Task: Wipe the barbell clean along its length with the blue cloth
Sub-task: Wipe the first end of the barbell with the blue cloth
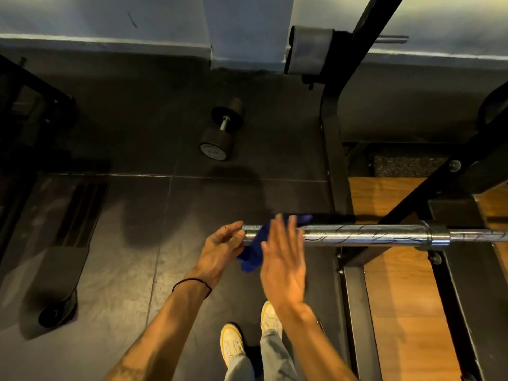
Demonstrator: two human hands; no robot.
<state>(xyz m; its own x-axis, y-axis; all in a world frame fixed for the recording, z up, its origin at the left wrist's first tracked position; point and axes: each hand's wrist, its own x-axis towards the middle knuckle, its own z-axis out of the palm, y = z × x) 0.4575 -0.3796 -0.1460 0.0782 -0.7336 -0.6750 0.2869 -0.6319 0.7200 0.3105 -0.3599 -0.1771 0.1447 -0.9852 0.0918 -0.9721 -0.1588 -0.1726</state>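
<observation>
Pretty clearly a gym, the weights corner of one. There's a black dumbbell (222, 129) lying on dark rubber floor tiles (154, 138), and a chrome barbell (384, 235) sitting across a black steel rack (334, 149) bolted together with chunky hardware. Under the rack there's a wooden lifting platform (395, 287) with a black mat strip. Off to the left is what looks like a padded bench (59, 270) on a wheel. Plain pale wall (110, 17) at the back, dim lighting.
</observation>
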